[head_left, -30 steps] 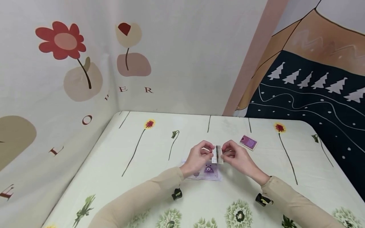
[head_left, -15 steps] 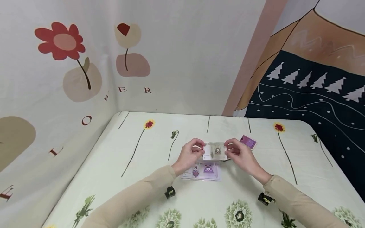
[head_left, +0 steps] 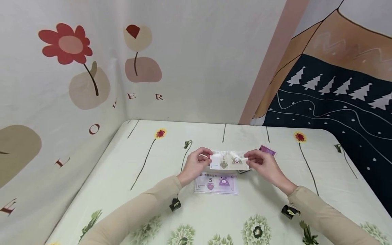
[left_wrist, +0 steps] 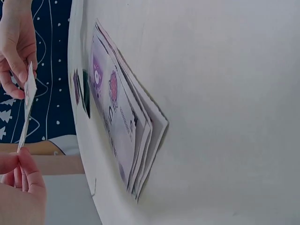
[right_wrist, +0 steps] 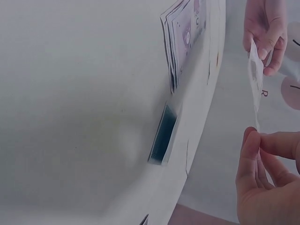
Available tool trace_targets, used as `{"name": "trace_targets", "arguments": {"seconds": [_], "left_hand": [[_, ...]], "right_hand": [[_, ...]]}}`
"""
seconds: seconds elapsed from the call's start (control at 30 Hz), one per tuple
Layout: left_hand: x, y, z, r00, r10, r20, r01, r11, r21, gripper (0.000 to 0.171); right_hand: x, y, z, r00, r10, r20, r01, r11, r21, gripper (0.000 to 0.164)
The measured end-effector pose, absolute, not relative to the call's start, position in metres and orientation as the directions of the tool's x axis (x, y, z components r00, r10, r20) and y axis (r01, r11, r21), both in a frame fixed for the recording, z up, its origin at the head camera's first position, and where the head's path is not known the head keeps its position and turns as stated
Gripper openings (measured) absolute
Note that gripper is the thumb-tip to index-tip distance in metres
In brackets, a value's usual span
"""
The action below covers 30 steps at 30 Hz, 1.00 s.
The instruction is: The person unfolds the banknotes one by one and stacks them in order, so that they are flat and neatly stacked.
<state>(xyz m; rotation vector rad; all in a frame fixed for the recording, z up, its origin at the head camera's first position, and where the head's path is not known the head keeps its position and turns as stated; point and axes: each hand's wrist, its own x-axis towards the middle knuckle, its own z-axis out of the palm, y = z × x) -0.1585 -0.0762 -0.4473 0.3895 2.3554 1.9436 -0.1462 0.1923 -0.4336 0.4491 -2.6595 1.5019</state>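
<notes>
An unfolded play banknote (head_left: 229,160), pale with small greyish prints, is stretched between both hands above the table. My left hand (head_left: 195,164) pinches its left end between thumb and fingers. At the other end my right hand (head_left: 267,167) pinches it the same way. Edge-on in the left wrist view, the held note (left_wrist: 29,96) looks thin and slightly bent. Nearer to me on the tabletop lies a small stack of purple play banknotes (head_left: 215,183) marked 5, their creased layers a little apart in the left wrist view.
A small dark teal folded piece (right_wrist: 164,136) lies on the table, mostly hidden by the held note in the head view. Farther back on the right is a pink-purple folded note (head_left: 268,150), partly behind my right hand. The flower-printed tablecloth (head_left: 122,177) meets patterned curtains.
The held banknote has gone from folded narrow to spread out flat. My left hand has moved left and my right hand slightly right, uncovering more of the purple stack.
</notes>
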Motion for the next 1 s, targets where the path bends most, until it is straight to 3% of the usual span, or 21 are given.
{"name": "trace_targets", "arguments": {"seconds": [0.3,0.53,1.0], "left_hand": [[-0.147,-0.082,-0.415,-0.964,0.231,0.132,0.174,0.168,0.97,0.023],[-0.164,-0.09,-0.452,-0.971,0.217,0.103,0.138,0.154,0.978,0.024],[-0.151,-0.107,-0.459,-0.969,0.246,0.037,0.109,0.289,0.951,0.023]], "right_hand": [[-0.152,0.195,-0.434,-0.962,-0.258,0.093,-0.192,0.391,-0.9,0.021],[-0.152,0.192,-0.434,-0.957,-0.282,0.064,-0.162,0.34,-0.927,0.022],[-0.143,0.18,-0.443,-0.935,-0.355,-0.01,-0.119,0.339,-0.933,0.022]]}}
